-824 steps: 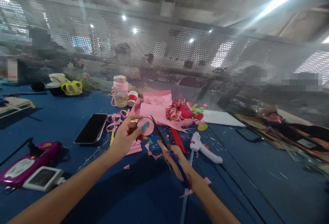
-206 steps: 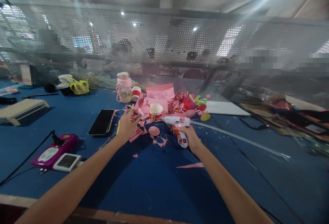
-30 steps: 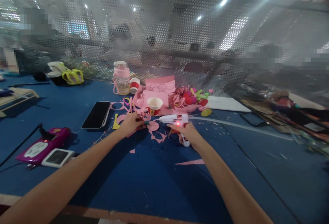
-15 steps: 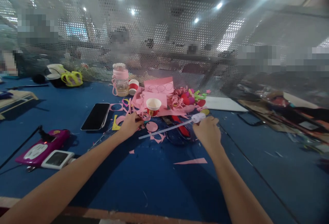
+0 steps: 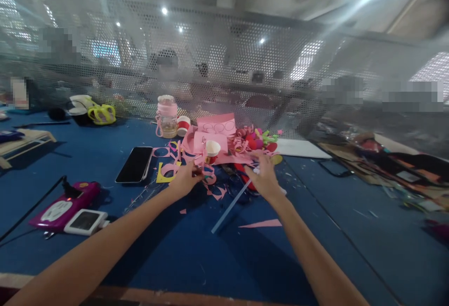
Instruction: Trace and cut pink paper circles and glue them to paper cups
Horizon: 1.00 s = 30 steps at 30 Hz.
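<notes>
My left hand (image 5: 186, 178) is closed at the fingertips around a curled pink paper scrap (image 5: 208, 172), just in front of a red-and-white paper cup (image 5: 212, 150). To the right, my right hand (image 5: 262, 175) bends over the white end of a long translucent strip (image 5: 229, 207). That strip slants down toward me across the blue table, and the fingers hide most of its white end. Red-and-dark scissors (image 5: 241, 169) lie partly covered beneath my right hand. Behind both hands spreads a heap of cut pink paper (image 5: 210, 142).
A phone (image 5: 135, 164) lies left of the paper scraps, with a purple device (image 5: 72, 205) and a white-framed gadget (image 5: 86, 222) nearer me. At the back stand a pink-lidded bottle (image 5: 167, 116) and another paper cup (image 5: 183, 126). A perforated metal screen (image 5: 210, 76) bounds the table.
My right hand has moved left, and the strip has swung so its free end points nearer me. My left hand has shifted slightly right with the pink scrap. The view has tilted up slightly.
</notes>
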Available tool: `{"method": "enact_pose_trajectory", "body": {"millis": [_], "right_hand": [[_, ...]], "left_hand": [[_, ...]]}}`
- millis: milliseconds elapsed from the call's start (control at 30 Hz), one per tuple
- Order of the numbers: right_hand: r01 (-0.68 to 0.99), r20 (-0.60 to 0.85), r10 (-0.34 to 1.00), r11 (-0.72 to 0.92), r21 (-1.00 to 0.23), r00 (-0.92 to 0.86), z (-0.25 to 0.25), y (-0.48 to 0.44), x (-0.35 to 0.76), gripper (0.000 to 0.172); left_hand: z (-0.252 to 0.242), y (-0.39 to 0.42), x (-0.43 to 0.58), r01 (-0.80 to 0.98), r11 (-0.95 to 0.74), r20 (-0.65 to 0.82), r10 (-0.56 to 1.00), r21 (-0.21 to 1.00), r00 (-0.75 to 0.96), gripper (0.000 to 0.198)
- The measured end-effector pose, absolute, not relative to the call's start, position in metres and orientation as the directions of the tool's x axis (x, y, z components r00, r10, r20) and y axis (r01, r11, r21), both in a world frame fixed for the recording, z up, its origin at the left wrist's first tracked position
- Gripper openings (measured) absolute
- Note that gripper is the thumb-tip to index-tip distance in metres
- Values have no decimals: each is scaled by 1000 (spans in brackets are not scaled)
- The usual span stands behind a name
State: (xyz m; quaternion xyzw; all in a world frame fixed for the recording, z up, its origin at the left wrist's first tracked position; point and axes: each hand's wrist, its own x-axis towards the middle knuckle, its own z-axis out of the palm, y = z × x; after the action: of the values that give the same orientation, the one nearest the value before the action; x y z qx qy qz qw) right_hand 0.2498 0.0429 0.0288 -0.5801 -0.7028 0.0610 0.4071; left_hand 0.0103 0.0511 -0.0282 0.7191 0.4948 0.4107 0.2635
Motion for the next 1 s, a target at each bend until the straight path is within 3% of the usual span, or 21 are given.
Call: {"method": "enact_pose_trajectory", "body": {"millis": [67, 167, 267, 467, 667, 800, 1000], "right_hand": [[483, 408, 911, 384, -787, -61, 29, 47, 232, 34], [278, 343, 929, 369, -887, -138, 30, 54, 206, 46], [240, 309, 937, 342, -909, -163, 31, 59, 186, 52], [212, 321, 935, 348, -913, -154, 30, 68, 175, 29], [-49, 300, 954, 300, -953, 22, 20, 74, 184, 29], [-213, 250, 946, 293, -932, 207, 11, 76, 191, 31], [-226, 296, 911, 364, -904, 286, 6, 72, 200, 30]], "left_hand": [[-31, 49, 12, 479, -406, 348, 914, 778, 208, 17], [-33, 48, 13, 474, -461, 382, 887, 750, 258, 17], [-34, 48, 11, 475, -509, 415, 860, 718, 296, 18], [-31, 47, 8, 461, -550, 451, 835, 696, 316, 29], [-33, 50, 8, 484, -526, 458, 850, 699, 261, 46], [-42, 57, 9, 547, -462, 428, 882, 698, 200, 43], [-45, 68, 15, 648, -375, 380, 914, 663, 140, 29]]}}
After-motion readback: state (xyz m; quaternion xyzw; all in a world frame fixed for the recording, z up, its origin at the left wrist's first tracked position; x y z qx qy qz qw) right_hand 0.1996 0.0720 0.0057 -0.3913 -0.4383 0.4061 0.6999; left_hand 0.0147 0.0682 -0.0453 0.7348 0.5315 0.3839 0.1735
